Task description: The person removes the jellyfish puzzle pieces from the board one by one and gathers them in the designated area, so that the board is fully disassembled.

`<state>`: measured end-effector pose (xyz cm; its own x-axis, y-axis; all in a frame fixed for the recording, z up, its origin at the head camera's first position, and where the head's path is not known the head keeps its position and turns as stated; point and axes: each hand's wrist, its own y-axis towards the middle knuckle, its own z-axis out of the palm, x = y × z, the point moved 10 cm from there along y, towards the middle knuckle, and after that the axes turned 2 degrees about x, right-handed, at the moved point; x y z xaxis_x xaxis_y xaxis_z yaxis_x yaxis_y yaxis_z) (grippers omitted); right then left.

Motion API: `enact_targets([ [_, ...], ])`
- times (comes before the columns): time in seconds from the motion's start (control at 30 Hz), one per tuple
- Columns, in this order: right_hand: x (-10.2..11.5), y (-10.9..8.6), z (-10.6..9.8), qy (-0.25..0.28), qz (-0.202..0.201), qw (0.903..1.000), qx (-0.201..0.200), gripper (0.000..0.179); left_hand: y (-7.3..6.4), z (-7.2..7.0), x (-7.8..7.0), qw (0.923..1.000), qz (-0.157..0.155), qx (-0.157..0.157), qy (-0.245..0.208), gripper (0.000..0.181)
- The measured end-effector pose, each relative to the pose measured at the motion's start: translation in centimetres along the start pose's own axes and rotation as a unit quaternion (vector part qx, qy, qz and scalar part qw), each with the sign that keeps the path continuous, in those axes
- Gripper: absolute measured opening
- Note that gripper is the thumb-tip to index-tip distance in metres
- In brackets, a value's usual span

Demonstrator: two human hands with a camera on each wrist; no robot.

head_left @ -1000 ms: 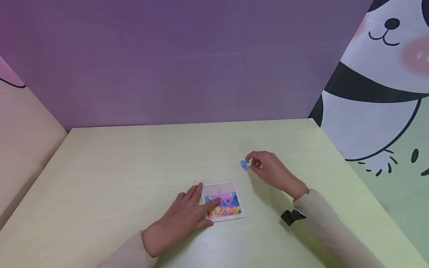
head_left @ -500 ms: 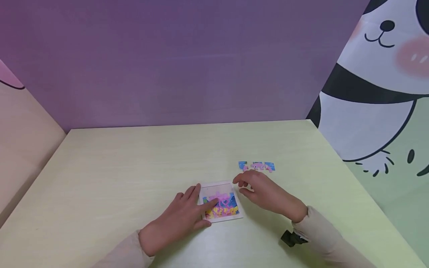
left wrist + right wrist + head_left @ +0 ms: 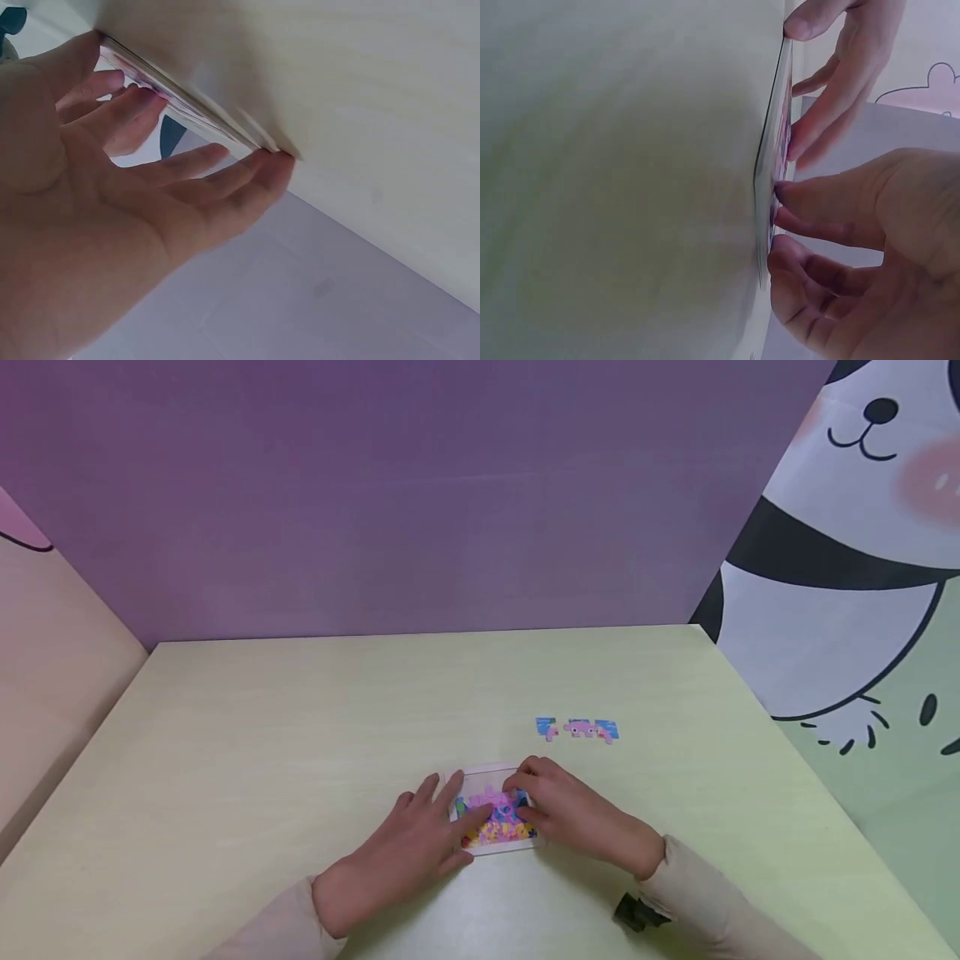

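A small jigsaw puzzle (image 3: 497,833) in a white frame lies on the table, its top strip bare and its lower part filled with pink, blue and yellow pieces. My left hand (image 3: 405,847) rests on its left side, fingers spread, the index finger pressing on the pieces; in the left wrist view other fingertips touch the frame's edge (image 3: 187,105). My right hand (image 3: 573,814) reaches over the right side, with bent thumb and index finger pinching at a blue puzzle piece (image 3: 522,797), mostly hidden by the fingers. In the right wrist view the right fingertips (image 3: 780,191) meet the puzzle's surface.
Loose puzzle pieces (image 3: 581,729), pink and blue, lie in a row on the table behind the right hand, with a gap between the left one and the others. The pale table (image 3: 300,718) meets a purple wall (image 3: 420,510) at the back.
The right hand has let go of a blue and pink piece at the left end of the row, then come down and left onto the puzzle. The left hand stays in place.
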<state>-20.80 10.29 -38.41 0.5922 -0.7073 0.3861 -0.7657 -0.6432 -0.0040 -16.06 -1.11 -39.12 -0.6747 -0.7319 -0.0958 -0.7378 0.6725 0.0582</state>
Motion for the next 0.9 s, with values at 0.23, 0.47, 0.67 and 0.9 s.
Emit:
enact_targets([
  [0.23, 0.02, -0.17, -0.22, 0.001, 0.002, 0.9999, -0.014, 0.026, -0.27, -0.63, -0.83, 0.9983, 0.024, -0.044, 0.03, 0.042],
  [0.47, 0.14, -0.21, -0.13, 0.013, 0.0, 0.9998, -0.013, 0.025, -0.46, -0.38, -0.98, 0.9952, 0.023, -0.065, 0.069, 0.042],
  [0.67, -0.24, -0.23, 0.04, 0.025, 0.024, 0.9993, -0.011, 0.025, -0.35, 0.0, -0.97, 0.9963, 0.022, -0.058, 0.06, 0.043],
  [0.9, -0.28, -0.11, -0.09, 0.015, 0.024, 0.9994, -0.02, 0.026, -0.34, -0.23, -1.04, 0.995, 0.025, -0.061, 0.075, 0.043],
])
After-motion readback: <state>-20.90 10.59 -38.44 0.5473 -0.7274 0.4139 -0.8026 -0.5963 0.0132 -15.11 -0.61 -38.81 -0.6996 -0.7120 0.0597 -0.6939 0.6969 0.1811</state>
